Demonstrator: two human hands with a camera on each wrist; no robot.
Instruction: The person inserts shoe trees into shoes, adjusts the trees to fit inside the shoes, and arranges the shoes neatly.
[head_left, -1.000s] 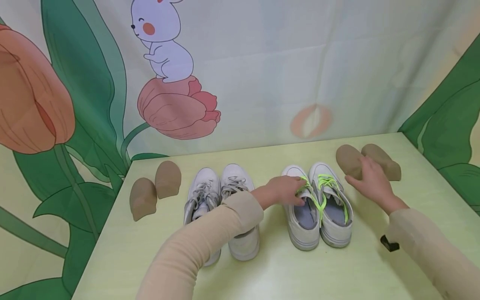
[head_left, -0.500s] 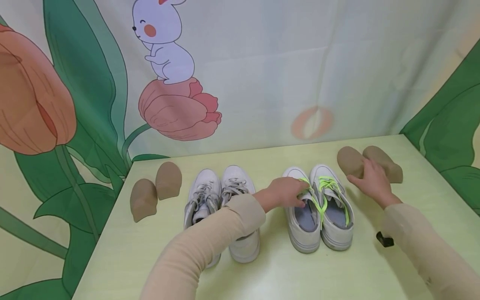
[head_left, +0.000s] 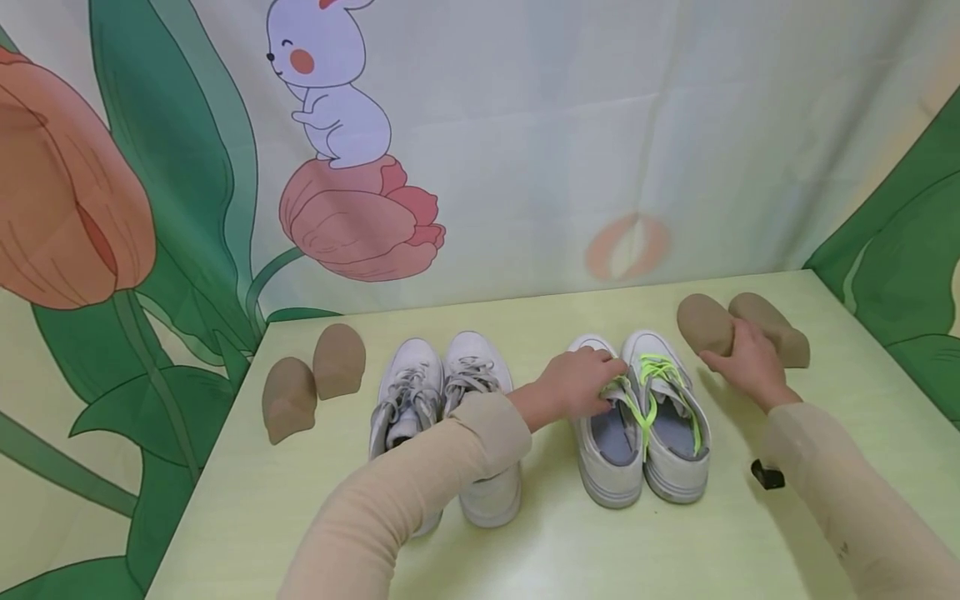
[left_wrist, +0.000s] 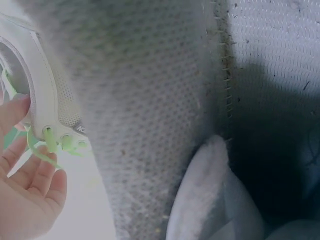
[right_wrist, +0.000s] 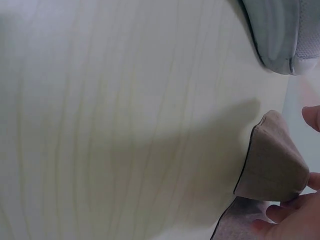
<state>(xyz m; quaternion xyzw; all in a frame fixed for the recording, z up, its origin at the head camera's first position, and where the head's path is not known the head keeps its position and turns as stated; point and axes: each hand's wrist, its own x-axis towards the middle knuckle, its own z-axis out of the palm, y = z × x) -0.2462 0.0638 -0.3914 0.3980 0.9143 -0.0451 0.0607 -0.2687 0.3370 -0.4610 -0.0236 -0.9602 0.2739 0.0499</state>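
Observation:
My left hand curls its fingers over the lacing of the nearer-left white sneaker with neon green laces. In the left wrist view the thumb of the left hand lies at the shoe opening, and green lace runs by the fingertips. The other green-laced sneaker stands beside it. My right hand grips a brown toe-shaped shoe insert, fingers reaching between it and a second insert. In the right wrist view the gripped insert sits between the thumb and fingers.
Two white sneakers with grey laces stand at left, partly hidden by my left sleeve. Two more brown inserts lie farther left. Everything is on a pale table before a printed curtain.
My left fingers have curled more over the sneaker's lacing. The right hand has closed in around the left one of the two right-hand inserts, while the shoes stay in place.

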